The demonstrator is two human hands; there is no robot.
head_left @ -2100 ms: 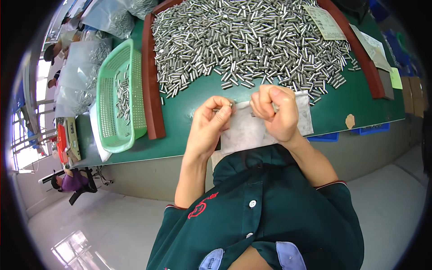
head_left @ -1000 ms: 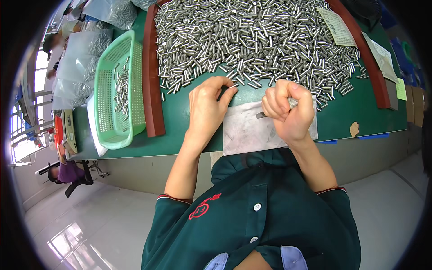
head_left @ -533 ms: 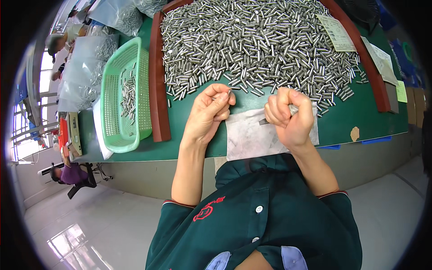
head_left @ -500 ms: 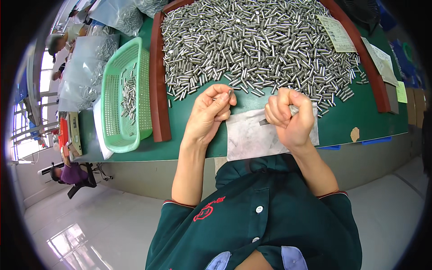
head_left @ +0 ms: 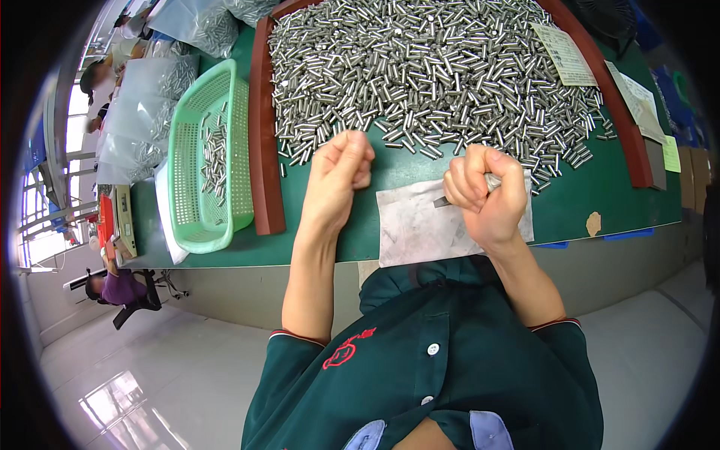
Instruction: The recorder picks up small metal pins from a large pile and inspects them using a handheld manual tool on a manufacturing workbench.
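My left hand (head_left: 341, 169) is closed, thumb and fingers pressed together, above the green table near the front edge of a big heap of short metal pins (head_left: 420, 67). Whatever its fingers hold is hidden. My right hand (head_left: 487, 193) makes a fist round a small tool: its flat dark tip (head_left: 440, 202) sticks out on the left, and a pale grey end shows between thumb and fingers. Under the right hand lies a stained white cloth (head_left: 409, 232) at the table's front edge.
Dark red wooden bars (head_left: 264, 150) border the heap at left and right. Left of it stands a green plastic basket (head_left: 180, 172) with some pins inside. Beyond are clear bags of pins (head_left: 150, 112) and a scale (head_left: 124, 221). Paper slips (head_left: 562, 56) lie at right. Other people are far left.
My left hand has moved left and slightly away from me, turning so the metal pin seen earlier at its fingertips no longer shows. My right hand has hardly moved.
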